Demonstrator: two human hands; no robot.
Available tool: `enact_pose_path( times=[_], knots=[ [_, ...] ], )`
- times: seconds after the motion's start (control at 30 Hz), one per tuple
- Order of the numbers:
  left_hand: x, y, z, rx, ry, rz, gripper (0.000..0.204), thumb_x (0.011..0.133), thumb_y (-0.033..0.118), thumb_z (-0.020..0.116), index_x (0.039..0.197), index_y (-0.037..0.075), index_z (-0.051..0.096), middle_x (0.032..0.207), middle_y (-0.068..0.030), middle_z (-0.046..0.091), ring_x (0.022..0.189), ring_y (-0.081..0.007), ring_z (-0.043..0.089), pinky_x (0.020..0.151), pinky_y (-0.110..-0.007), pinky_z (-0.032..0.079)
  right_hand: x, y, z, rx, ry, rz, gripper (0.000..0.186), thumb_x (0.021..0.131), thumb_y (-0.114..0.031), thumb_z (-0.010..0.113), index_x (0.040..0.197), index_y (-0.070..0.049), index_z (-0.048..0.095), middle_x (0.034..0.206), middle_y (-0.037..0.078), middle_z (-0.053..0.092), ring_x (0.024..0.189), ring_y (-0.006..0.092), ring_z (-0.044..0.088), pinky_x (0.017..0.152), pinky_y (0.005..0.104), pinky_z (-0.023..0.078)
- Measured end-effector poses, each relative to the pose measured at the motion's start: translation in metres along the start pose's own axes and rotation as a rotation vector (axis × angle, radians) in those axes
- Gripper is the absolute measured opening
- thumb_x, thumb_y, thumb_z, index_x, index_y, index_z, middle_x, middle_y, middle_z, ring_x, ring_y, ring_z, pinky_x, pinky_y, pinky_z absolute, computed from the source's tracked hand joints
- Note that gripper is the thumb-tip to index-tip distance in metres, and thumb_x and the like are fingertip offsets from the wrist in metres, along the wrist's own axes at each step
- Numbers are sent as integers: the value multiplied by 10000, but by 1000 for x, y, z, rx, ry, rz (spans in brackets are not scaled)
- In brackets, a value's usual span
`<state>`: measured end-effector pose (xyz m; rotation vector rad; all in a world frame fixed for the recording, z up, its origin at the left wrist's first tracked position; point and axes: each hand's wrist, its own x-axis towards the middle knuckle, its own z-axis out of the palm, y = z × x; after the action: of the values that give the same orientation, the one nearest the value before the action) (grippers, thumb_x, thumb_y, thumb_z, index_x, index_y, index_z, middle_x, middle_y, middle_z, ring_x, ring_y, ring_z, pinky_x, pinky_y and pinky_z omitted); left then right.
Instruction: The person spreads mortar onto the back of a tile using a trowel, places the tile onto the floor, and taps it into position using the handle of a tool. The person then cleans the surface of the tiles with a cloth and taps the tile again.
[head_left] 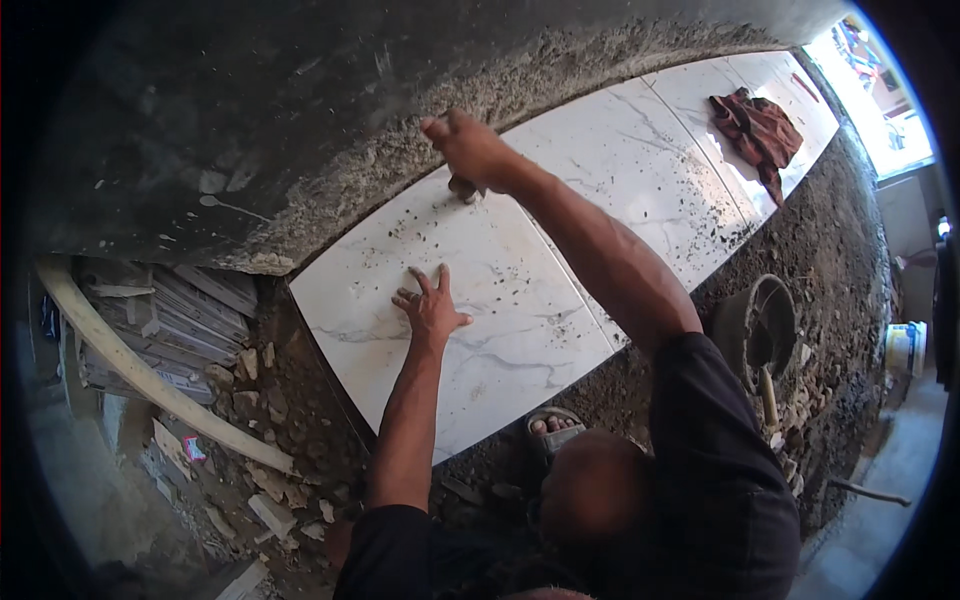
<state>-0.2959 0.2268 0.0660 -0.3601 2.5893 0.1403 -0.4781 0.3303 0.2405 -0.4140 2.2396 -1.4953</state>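
Note:
My left hand (432, 314) lies with its fingers spread on a large white tile (470, 385) with grey veining. My right hand (472, 152) is closed, above the tile's far edge by the wall. Below that fist shows the rounded, grey-brown end of a tool (464, 189); my fingers hide the rest, so its kind is unclear. Small dark crumbs of grit (425, 222) are scattered over the tile. A second white tile (630, 170) adjoins it on the right, with more crumbs on it.
A rough dark wall (250, 110) runs along the tiles' far side. A brown cloth (760, 135) lies on the farther tiles. At right, a dark bucket (735, 335) stands on rubble beside a wooden handle (768, 395). Stacked boards (185, 320) and a curved pale plank (150, 375) are at left.

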Motion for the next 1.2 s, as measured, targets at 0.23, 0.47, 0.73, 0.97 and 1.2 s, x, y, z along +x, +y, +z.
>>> enact_pose_path(
  times=[0.23,0.47,0.73,0.97,1.2],
  knots=[
    [3,1,11,-63,43,49,1151,587,458,864,1497,239,194,1508,-307,117,1220,-632,359,1034,-673,281,-20,-32,50,169,-114,-18,614,962,-527,432,1199,38,391,721,190,593,497,251,622,401,339,477],
    [13,-21,28,-207,49,101,1088,600,384,872,1473,248,238,1523,-203,157,1277,-439,420,992,-596,398,-50,-82,88,194,-385,-100,629,987,-459,390,1278,93,310,776,253,631,588,306,665,473,390,533],
    [-5,-9,1,-100,-35,69,1161,613,471,838,1509,224,144,1526,-300,36,1302,-630,211,1033,-639,326,-68,-18,54,-92,-173,-257,527,980,-423,459,1210,48,414,901,282,632,862,349,659,779,447,501],
    [-2,-7,1,-101,7,43,1152,588,427,867,1497,235,187,1498,-340,78,1247,-673,260,905,-674,429,-100,148,-93,-766,96,-297,368,882,-379,632,1107,-107,527,1305,173,469,848,373,663,683,456,581],
    [5,-3,4,-86,8,50,1173,589,437,864,1503,221,161,1501,-345,59,1233,-652,316,918,-676,419,-105,285,-174,-1063,3,-328,370,859,-345,656,1153,-176,509,1343,153,418,870,377,643,762,484,531]
  ],
)
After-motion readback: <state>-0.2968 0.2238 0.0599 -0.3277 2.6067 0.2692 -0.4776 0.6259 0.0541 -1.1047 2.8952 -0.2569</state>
